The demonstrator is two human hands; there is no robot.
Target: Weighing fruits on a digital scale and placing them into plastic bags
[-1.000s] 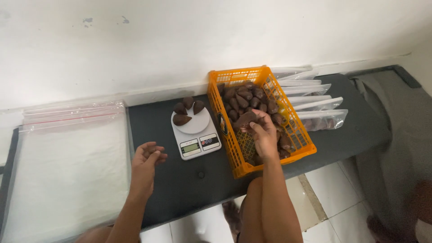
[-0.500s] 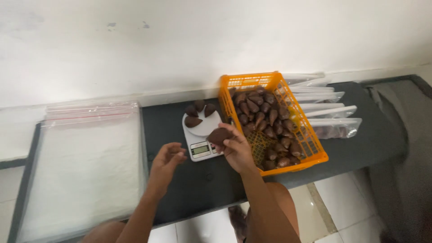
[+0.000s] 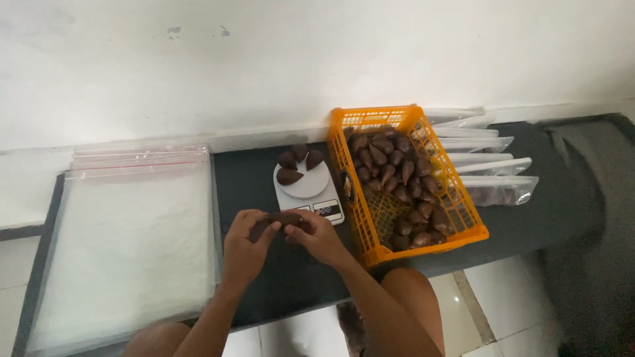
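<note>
Two hands are brought together over the dark worktop (image 3: 264, 172), just in front of the scale (image 3: 309, 193). One brown fruit (image 3: 281, 219) is held between them: the left hand (image 3: 248, 248) has its fingers (image 3: 264, 233) curled round the fruit's near end, and the right hand (image 3: 316, 235) pinches the other end with bent fingers. Neither hand is spread open; both are closed on the same fruit, though how tight the grip is can't be told from up here.

Three more fruits (image 3: 299, 165) are already sat on the scale's round white plate, touching each other at the far side of it. Right beside the scale, on its right, the orange crate (image 3: 423, 228) is about half filled with the same fruit. Beyond the crate a few filled clear bags (image 3: 493, 182) are stacked, and over on the left a pile of empty zip bags (image 3: 126, 231) is laid flat.

Judging by that, the weighing step looks to be in hand, with a portion being built up on the plate and this fruit being checked or turned before it's added. For the next move, the fruit would need to be released by one hand and set down on the bare near part of the plate without the other three getting knocked off, since they're crowded at one edge. The display is partly covered by the right hand.
</note>
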